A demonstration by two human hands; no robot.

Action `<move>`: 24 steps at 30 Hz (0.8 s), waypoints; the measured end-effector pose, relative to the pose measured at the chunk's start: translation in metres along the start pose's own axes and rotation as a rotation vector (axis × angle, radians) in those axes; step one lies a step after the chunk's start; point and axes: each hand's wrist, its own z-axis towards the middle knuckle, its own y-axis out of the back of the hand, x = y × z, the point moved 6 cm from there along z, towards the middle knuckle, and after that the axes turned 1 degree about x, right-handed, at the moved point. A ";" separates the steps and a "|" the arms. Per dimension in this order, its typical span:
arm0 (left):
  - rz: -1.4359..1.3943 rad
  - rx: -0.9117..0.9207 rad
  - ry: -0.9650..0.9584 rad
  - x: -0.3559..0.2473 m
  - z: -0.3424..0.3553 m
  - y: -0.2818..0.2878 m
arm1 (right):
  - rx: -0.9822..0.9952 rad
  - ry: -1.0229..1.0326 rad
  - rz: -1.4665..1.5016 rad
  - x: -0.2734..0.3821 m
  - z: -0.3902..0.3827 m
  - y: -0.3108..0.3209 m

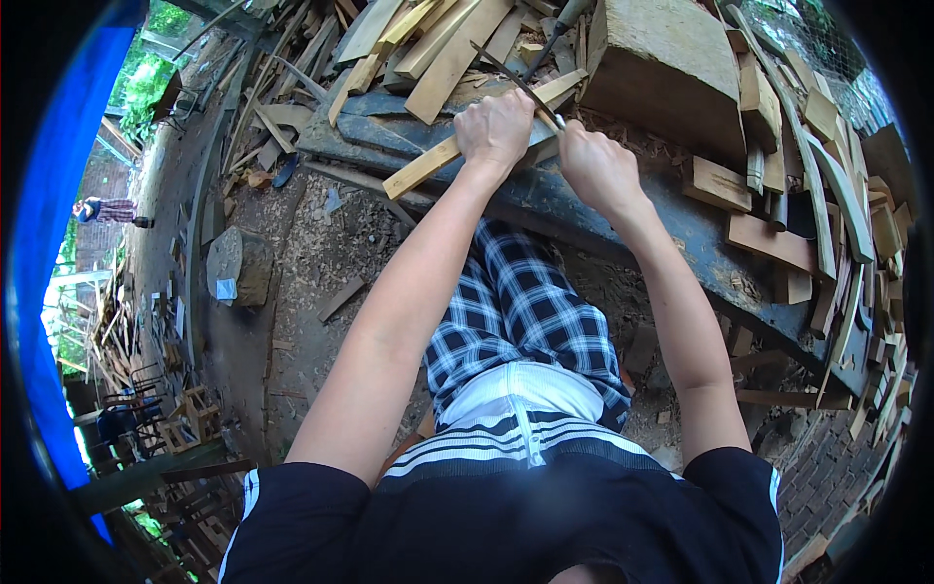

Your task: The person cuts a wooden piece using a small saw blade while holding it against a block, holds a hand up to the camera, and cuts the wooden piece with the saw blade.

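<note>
My left hand [494, 128] is closed over a narrow, light wooden strip [422, 167], which lies slantwise on the dark workbench [720, 277]. One end of the strip juts out past the bench's near edge, and the other shows beyond my fist. My right hand [595, 164] is closed round the handle end of a long, thin, dark tool [514, 76]. Its straight narrow shaft crosses the strip just right of my left hand and points to the far left. Whether it is a file or a saw I cannot tell. Most of its handle is hidden in my fist.
Loose boards [457, 58] are heaped behind my hands. A big squared wood block [666, 83] sits at the bench's far right, with several offcuts [720, 185] beside it. Shavings cover the ground, where a stump [240, 266] stands at left. Another person [107, 209] is far left.
</note>
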 end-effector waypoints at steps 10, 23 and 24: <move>0.042 -0.019 0.001 0.003 -0.002 0.003 | 0.030 -0.080 0.017 -0.002 -0.039 0.017; 0.065 -0.050 0.000 0.007 -0.003 0.003 | 0.061 -0.077 0.017 0.000 -0.044 0.013; 0.049 -0.064 -0.008 0.003 -0.003 0.005 | 0.060 -0.083 0.015 -0.002 -0.039 0.012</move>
